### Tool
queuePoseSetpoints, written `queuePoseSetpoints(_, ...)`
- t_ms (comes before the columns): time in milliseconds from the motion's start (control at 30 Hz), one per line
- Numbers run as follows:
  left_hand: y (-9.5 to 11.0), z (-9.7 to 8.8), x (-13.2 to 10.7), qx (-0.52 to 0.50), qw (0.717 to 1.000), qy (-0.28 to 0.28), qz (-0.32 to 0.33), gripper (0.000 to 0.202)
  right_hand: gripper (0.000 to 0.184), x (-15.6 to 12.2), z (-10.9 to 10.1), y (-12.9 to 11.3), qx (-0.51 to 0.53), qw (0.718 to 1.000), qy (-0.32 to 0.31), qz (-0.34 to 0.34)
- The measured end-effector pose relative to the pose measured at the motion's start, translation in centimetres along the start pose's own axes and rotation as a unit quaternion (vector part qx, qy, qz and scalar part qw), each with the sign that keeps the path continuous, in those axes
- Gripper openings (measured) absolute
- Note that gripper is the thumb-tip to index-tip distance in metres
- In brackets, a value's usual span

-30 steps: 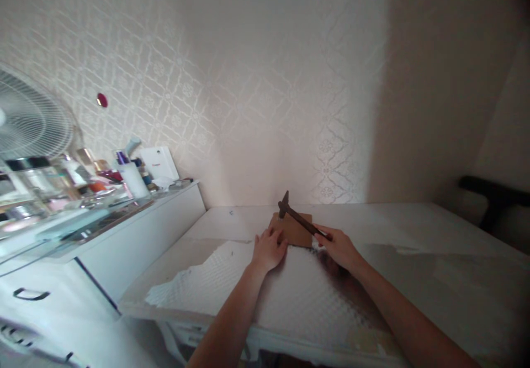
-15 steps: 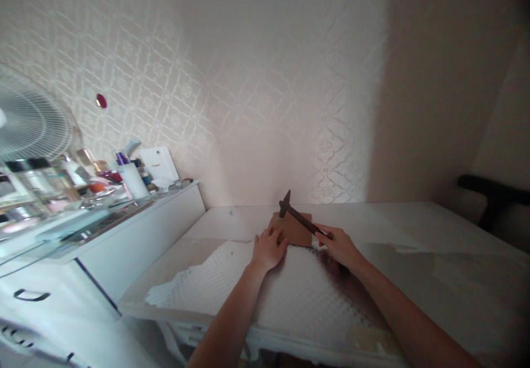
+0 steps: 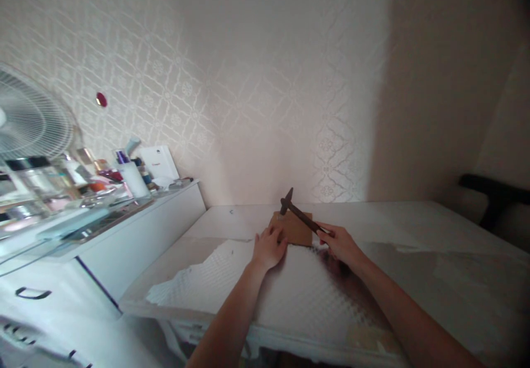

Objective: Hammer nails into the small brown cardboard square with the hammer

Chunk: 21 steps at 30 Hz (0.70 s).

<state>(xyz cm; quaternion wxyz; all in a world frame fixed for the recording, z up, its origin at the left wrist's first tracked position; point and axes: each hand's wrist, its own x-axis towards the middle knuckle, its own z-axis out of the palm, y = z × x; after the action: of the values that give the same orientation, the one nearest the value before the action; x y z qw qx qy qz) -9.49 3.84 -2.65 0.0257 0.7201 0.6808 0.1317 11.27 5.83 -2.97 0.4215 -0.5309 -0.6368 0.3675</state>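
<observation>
A brown, flat piece that looks like cardboard or board (image 3: 298,234) lies on the table towards the wall. My left hand (image 3: 270,248) rests on its near left part, fingers spread and thumb apart. In my right hand (image 3: 337,243) is a hammer (image 3: 304,217), gripped by its dark handle from the right. The hammer's head is tilted above the far left part of the brown piece. A small pale spot shows on the piece just below the head, too small to make out. Under my forearms spreads a white textured sheet (image 3: 207,277).
A white cabinet (image 3: 157,221) on the left carries bottles, jars and a white box (image 3: 159,162). Behind them stands a fan (image 3: 33,114). The patterned wall rises at the table's (image 3: 397,221) back edge. A dark armrest (image 3: 494,188) is at the right.
The hammer's head has moved very slightly up and to the right. My left hand stays in the same place on the brown piece.
</observation>
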Motion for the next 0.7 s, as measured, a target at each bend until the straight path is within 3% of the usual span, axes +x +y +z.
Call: queuePoseSetpoints(700, 0.0, 0.0, 0.0, 0.01, 1.0, -0.002, -0.003, 0.047, 0.043, -0.4, -0.1, -0.9, 0.043, 0.998, -0.016, 0.04)
